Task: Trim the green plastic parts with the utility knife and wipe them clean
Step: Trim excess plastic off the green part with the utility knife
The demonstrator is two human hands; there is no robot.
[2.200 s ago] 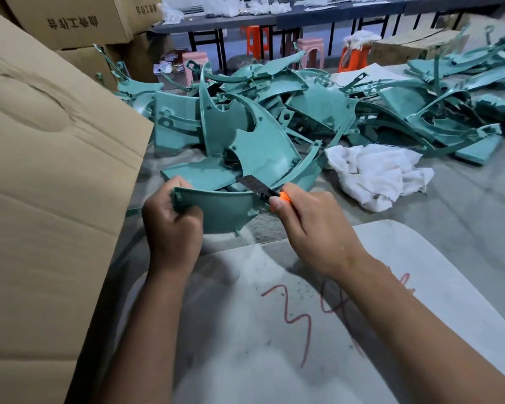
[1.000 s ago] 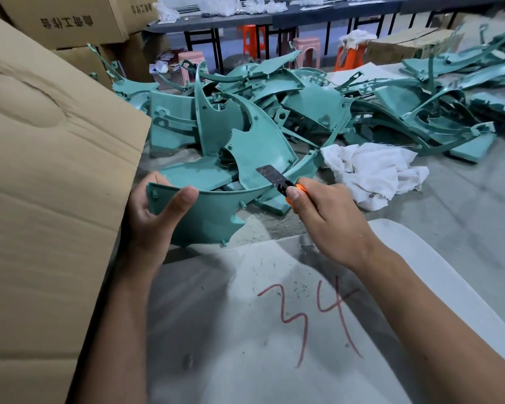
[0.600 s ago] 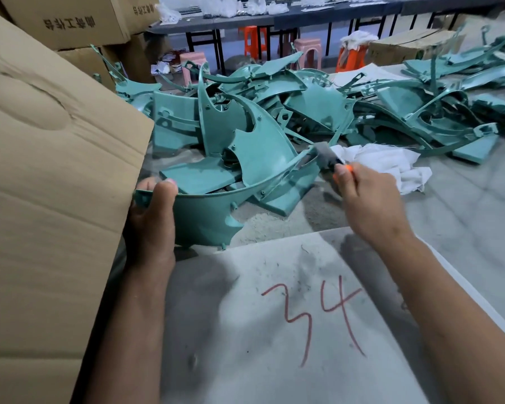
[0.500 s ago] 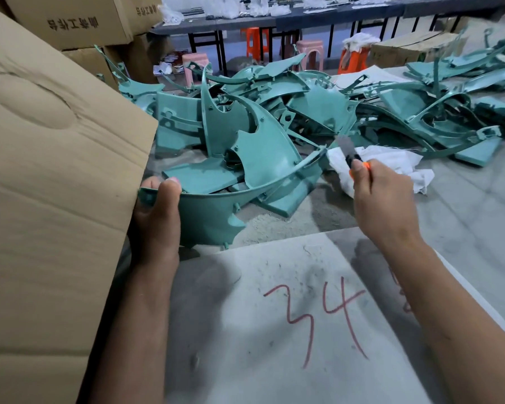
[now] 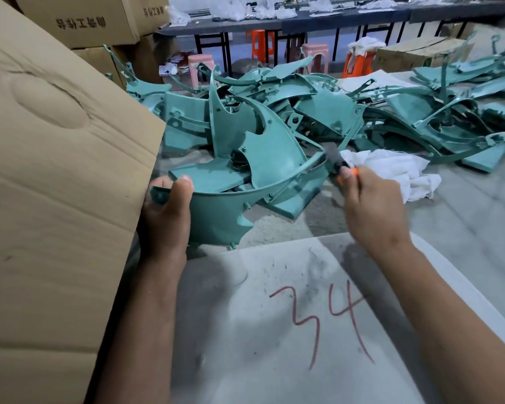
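As your right hand (image 5: 373, 211), clenching the knife (image 5: 337, 161), is returning to the part's (image 5: 216, 211) far tip, your left hand (image 5: 165, 217) is gripping its near end; trimming is continuing.

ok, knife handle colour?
Orange, peeking out of the right hand on the knife; head view.

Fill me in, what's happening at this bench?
A person is trimming a curved green plastic part. The left hand grips its near end, and the right hand holds an orange utility knife with the blade at the part's far tip. A white rag lies beside a pile of green parts.
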